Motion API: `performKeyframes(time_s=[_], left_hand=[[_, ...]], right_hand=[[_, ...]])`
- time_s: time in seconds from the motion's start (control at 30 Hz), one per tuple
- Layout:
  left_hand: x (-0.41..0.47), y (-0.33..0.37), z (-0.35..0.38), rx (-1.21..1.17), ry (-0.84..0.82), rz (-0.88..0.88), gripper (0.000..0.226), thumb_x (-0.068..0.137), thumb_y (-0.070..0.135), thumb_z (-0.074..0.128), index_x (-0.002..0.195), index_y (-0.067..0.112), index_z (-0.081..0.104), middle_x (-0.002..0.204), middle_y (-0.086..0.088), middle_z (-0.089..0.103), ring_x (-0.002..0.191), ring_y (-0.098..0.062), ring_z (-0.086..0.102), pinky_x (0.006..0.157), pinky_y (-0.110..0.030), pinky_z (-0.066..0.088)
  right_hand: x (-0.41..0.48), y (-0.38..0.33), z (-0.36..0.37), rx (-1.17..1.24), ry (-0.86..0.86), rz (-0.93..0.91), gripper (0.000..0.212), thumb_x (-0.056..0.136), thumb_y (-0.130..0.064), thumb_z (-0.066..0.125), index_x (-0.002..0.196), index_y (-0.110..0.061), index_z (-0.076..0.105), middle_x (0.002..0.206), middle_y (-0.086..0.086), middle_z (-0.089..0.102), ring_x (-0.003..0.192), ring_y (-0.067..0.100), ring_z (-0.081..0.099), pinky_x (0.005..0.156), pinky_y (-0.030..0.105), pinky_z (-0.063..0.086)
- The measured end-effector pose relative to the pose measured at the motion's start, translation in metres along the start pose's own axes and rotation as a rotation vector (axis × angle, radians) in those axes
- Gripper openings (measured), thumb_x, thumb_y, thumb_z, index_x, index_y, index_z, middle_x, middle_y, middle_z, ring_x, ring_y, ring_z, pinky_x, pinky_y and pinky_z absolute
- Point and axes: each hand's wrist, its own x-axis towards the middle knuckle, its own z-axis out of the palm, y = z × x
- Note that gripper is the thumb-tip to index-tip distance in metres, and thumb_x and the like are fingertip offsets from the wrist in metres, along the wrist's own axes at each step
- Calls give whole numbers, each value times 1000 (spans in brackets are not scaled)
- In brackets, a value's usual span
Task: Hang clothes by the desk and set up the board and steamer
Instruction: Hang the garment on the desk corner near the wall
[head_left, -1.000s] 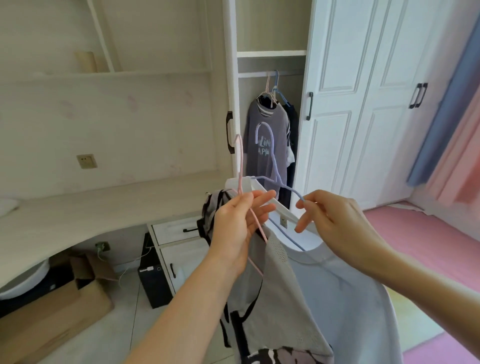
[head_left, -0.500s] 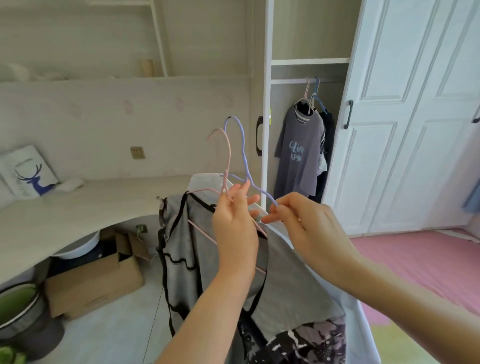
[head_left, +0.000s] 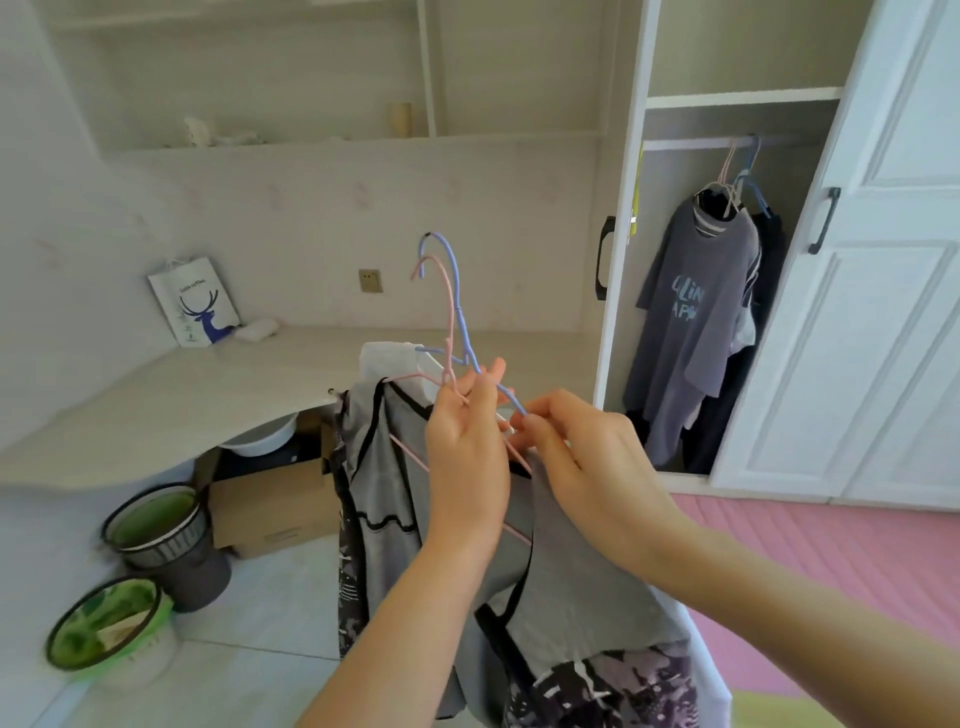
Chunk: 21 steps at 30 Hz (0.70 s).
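Grey top w/ black trim (head_left: 384, 467) is hanging off a pink hanger (head_left: 450, 327), held up in front of the desk (head_left: 182, 395), about level w/ the desk edge. A blue hanger (head_left: 456, 280) sits right behind the pink one, both hooks upright and pointing left. It seems to carry a white top (head_left: 384, 358) that peeks out behind the grey one.

Left hand (head_left: 467, 447) has its back to the cam, fingers curled and pinching the pink hanger just under the hook. The blue neck runs thru the same spot, and I can't tell if it's gripped too. Right hand (head_left: 587, 467) is just beside the left. Its fingertips are bent in, pinching the blue hanger's sloping arm.

Bottom of the grey top has a dark patterned part, cut off by the frame edge.

Other stuff:
- paper bag w/ a deer on it (head_left: 195, 301), leaning on the wall at the back of the desk
- cardboard box (head_left: 270, 504) and a white basin (head_left: 260, 439) under the desk
- two bins w/ green liners on the floor, a dark one (head_left: 171, 561) and a white one (head_left: 135, 660) nearer the cam
- wardrobe (head_left: 618, 260) on the right, door open, w/ a grey tee (head_left: 691, 322) on the rail next to some darker clothes
- pink rug (head_left: 831, 551) in front of the wardrobe
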Motion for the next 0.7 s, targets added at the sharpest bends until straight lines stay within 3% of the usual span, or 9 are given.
performKeyframes(time_s=[0.1,0.17,0.27,0.37,0.4,0.47,0.53,0.6,0.7], left_hand=[[4,2,-10,23,15,23,22,97,31,55,113,21,67,106,3,68,95,-8,66,68,-23,51],[9,3,-18,56,40,64,24,97,33,55,118,24,64,113,-3,65,94,-14,65,70,-24,50],[18,2,-33,166,66,180,33,101,32,44,130,21,54,124,3,61,88,-2,62,74,-21,50],[30,1,-51,274,89,270,40,101,38,36,132,16,48,125,19,58,99,11,57,82,-10,44],[36,1,-58,294,100,289,44,100,45,35,131,16,47,123,20,59,101,6,57,84,-11,44],[50,1,-73,351,118,319,58,94,62,31,128,18,48,121,20,60,105,-15,59,92,-29,48],[67,0,-90,428,122,353,60,89,64,25,123,22,51,122,18,59,108,-25,56,97,-42,45],[84,-1,-110,482,117,378,48,94,55,25,117,25,54,125,13,57,112,-17,53,99,-35,44],[109,-2,-144,470,92,334,35,104,24,26,122,18,56,128,6,56,106,13,48,87,-7,39]], right_hand=[[6,-3,10,41,-21,-13,18,98,-19,49,85,-18,61,68,-28,63,73,2,59,64,17,45],[12,-6,17,63,-57,-15,18,98,-19,48,88,-15,64,73,-15,67,73,7,59,67,25,46],[23,-11,29,54,-119,-60,20,98,-18,47,95,-18,66,85,-7,69,80,7,59,74,24,45],[41,-13,45,-11,-166,-129,22,97,-20,47,101,-20,68,92,-8,67,89,7,56,81,20,41],[48,-14,51,-36,-185,-147,22,97,-21,47,96,-18,68,89,-5,66,87,9,56,81,22,41],[62,-19,66,-62,-241,-146,26,96,-22,46,84,-13,67,80,0,65,79,14,55,77,31,43],[78,-29,80,-22,-328,-72,28,96,-21,45,77,-15,65,74,-2,63,72,12,54,71,29,44],[99,-37,94,89,-427,83,29,95,-20,49,71,-19,66,68,-4,62,67,8,53,68,25,43],[132,-45,114,429,-656,343,19,88,-18,59,80,-14,76,84,3,73,84,13,63,81,30,47]])
